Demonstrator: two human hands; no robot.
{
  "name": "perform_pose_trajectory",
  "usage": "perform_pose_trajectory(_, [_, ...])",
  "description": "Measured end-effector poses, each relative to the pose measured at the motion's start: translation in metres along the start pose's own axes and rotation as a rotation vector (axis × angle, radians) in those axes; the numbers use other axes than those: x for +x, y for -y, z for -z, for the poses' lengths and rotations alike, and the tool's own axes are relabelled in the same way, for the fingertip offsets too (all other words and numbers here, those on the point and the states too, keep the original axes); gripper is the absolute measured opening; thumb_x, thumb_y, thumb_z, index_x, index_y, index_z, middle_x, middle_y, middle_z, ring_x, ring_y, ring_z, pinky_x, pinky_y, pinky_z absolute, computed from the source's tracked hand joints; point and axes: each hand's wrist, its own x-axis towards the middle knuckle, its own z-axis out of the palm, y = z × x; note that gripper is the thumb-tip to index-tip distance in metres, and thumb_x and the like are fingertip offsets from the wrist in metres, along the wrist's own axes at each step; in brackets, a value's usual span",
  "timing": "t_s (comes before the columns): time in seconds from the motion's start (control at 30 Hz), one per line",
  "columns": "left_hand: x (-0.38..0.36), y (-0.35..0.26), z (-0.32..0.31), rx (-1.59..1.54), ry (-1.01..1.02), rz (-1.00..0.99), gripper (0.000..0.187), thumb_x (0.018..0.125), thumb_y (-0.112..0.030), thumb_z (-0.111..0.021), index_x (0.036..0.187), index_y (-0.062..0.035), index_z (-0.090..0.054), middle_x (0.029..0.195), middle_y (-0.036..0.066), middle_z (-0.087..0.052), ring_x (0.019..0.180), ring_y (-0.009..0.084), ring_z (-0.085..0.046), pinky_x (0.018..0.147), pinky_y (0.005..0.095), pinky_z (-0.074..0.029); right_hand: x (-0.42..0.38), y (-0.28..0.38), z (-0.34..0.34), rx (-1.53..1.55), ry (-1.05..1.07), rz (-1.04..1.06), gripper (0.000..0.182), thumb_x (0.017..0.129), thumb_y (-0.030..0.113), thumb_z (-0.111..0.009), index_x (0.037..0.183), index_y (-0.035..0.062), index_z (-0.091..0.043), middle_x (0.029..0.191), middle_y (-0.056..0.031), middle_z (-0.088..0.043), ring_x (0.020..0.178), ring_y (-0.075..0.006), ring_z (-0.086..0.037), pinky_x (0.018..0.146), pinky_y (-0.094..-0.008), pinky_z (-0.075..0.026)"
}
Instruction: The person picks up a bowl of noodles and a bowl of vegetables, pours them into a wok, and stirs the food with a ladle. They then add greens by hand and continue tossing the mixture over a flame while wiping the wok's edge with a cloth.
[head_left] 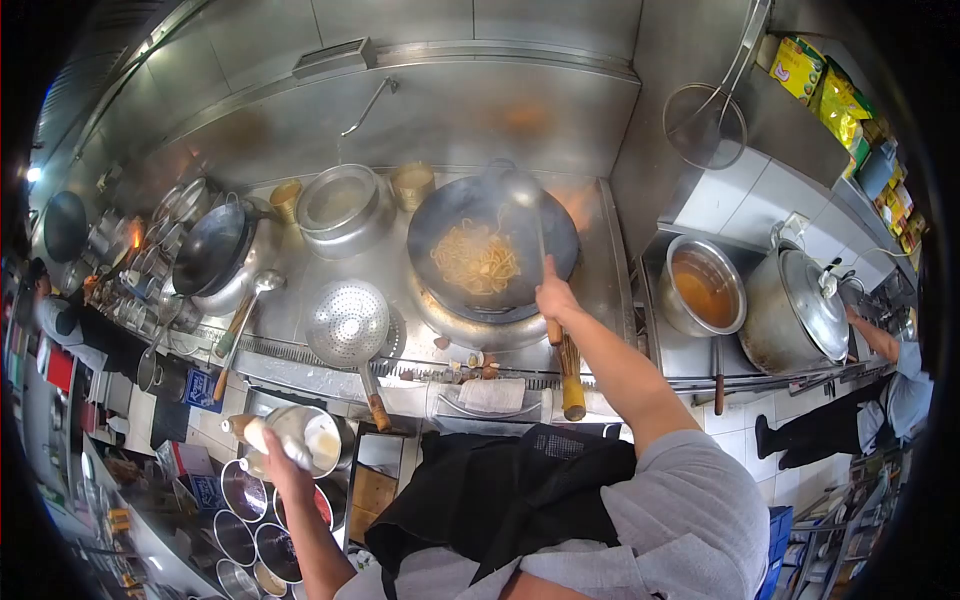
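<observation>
My right hand (556, 296) is closed around the wooden-ended handle of a ladle (522, 190), whose bowl is over the far right part of a dark wok (430, 215). Noodles (475, 260) lie in the wok, and steam hangs above them. At the lower left, my left hand (284, 462) is wrapped round a pale bottle (292, 424), tilted above metal containers. Small details of the bottle are blurred. Between my hands a perforated strainer (348, 322) rests on the stove top with its handle over the front edge.
A lidded pot (346, 205) stands behind the strainer. On the right are a pot of brown liquid (704, 286) and a large stockpot (793, 308). A bamboo brush (572, 385) is at the front edge. People stand at far left (62, 318) and far right (905, 385).
</observation>
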Motion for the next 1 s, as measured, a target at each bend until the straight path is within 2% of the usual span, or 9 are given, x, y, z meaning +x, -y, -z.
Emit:
perform_pose_trajectory(0.1, [0.004, 0.014, -0.031, 0.039, 0.101, -0.006, 0.037, 0.102, -0.041, -0.053, 0.109, -0.0053, -0.056, 0.086, 0.002, -0.059, 0.073, 0.0128, -0.059, 0.062, 0.0289, -0.049, -0.021, -0.003, 0.003, 0.073, 0.284, -0.014, 0.08, 0.093, 0.007, -0.048, 0.159, 0.0209, -0.006, 0.121, -0.0344, -0.059, 0.107, -0.0422, -0.063, 0.091, -0.0456, -0.051])
perform_pose_trajectory(0.17, [-0.01, 0.012, -0.054, 0.078, 0.2, 0.007, 0.036, 0.102, -0.04, -0.054, 0.111, -0.0048, -0.056, 0.087, 0.002, -0.058, 0.072, 0.0126, -0.059, 0.062, 0.0288, -0.049, -0.035, -0.03, 0.002, -0.268, 0.345, 0.323, 0.084, 0.091, 0.005, -0.047, 0.159, 0.0288, -0.005, 0.114, -0.0294, -0.064, 0.104, -0.0401, -0.066, 0.091, -0.0452, -0.051])
perform_pose_trajectory(0.23, [-0.007, 0.025, -0.054, 0.108, 0.273, 0.051, 0.043, 0.101, -0.044, -0.054, 0.116, -0.0033, -0.054, 0.094, 0.006, -0.062, 0.074, 0.0154, -0.063, 0.063, 0.0286, -0.051, -0.068, -0.035, 0.049, -0.523, 0.428, 0.311, 0.083, 0.09, 0.006, -0.048, 0.158, 0.0374, -0.011, 0.113, -0.0261, -0.065, 0.101, -0.0369, -0.067, 0.09, -0.0448, -0.053])
perform_pose_trajectory(0.37, [-0.004, 0.054, -0.088, 0.04, 0.286, 0.155, 0.036, 0.103, -0.033, -0.054, 0.12, -0.0017, -0.054, 0.095, 0.006, -0.063, 0.077, 0.0146, -0.063, 0.065, 0.0306, -0.052, -0.074, -0.073, 0.12, -0.744, 0.3, 0.387, 0.084, 0.091, 0.007, -0.049, 0.156, 0.044, -0.011, 0.115, -0.0239, -0.066, 0.1, -0.0357, -0.068, 0.087, -0.0467, -0.054])
perform_pose_trajectory(0.6, [0.013, 0.114, -0.193, 0.172, 0.649, 0.297, 0.046, 0.101, -0.034, -0.057, 0.13, 0.0004, -0.052, 0.107, 0.009, -0.066, 0.092, 0.0174, -0.063, 0.083, 0.0332, -0.052, -0.08, -0.115, 0.1, -0.54, 0.074, 0.001, 0.081, 0.091, 0.009, -0.051, 0.156, 0.0399, -0.014, 0.093, -0.0224, -0.069, 0.087, -0.0403, -0.067, 0.082, -0.0524, -0.053])
perform_pose_trajectory(0.7, [0.034, 0.187, -0.227, 0.062, 0.553, 0.619, 0.057, 0.099, -0.046, -0.057, 0.132, 0.0001, -0.05, 0.113, 0.009, -0.063, 0.095, 0.0204, -0.063, 0.086, 0.0417, -0.052, -0.115, -0.108, 0.102, -0.479, 0.162, 0.06, 0.082, 0.09, 0.009, -0.052, 0.156, 0.0401, -0.015, 0.104, -0.025, -0.069, 0.093, -0.0422, -0.068, 0.087, -0.0514, -0.053])
perform_pose_trajectory(0.83, [-0.005, 0.168, -0.272, 0.117, 0.684, 0.805, 0.054, 0.1, -0.061, -0.039, 0.114, -0.0119, -0.058, 0.091, 0.004, -0.068, 0.075, 0.0217, -0.063, 0.062, 0.0397, -0.047, -0.194, -0.113, 0.125, -0.145, 0.327, 0.214, 0.082, 0.093, 0.012, -0.056, 0.156, 0.0416, -0.013, 0.14, -0.0213, -0.053, 0.116, -0.0432, -0.06, 0.104, -0.0461, -0.046])
perform_pose_trajectory(0.93, [0.031, 0.203, -0.321, 0.116, 0.813, 0.789, 0.047, 0.1, -0.057, -0.043, 0.109, -0.0138, -0.059, 0.09, 0.003, -0.068, 0.073, 0.0206, -0.063, 0.061, 0.0404, -0.046, -0.198, -0.103, 0.129, -0.179, 0.448, 0.278, 0.082, 0.094, 0.013, -0.056, 0.156, 0.0417, -0.011, 0.135, -0.0241, -0.056, 0.111, -0.0437, -0.061, 0.101, -0.0469, -0.047])
perform_pose_trajectory(1.0, [0.044, 0.226, -0.361, 0.218, 0.57, 0.718, 0.024, 0.096, -0.035, -0.054, 0.104, -0.0128, -0.06, 0.084, 0.003, -0.066, 0.075, 0.0193, -0.064, 0.06, 0.0392, -0.046, -0.169, -0.091, 0.108, -0.313, 0.472, 0.215, 0.083, 0.094, 0.011, -0.053, 0.156, 0.0421, -0.008, 0.122, -0.0275, -0.062, 0.105, -0.0437, -0.064, 0.096, -0.0485, -0.048])
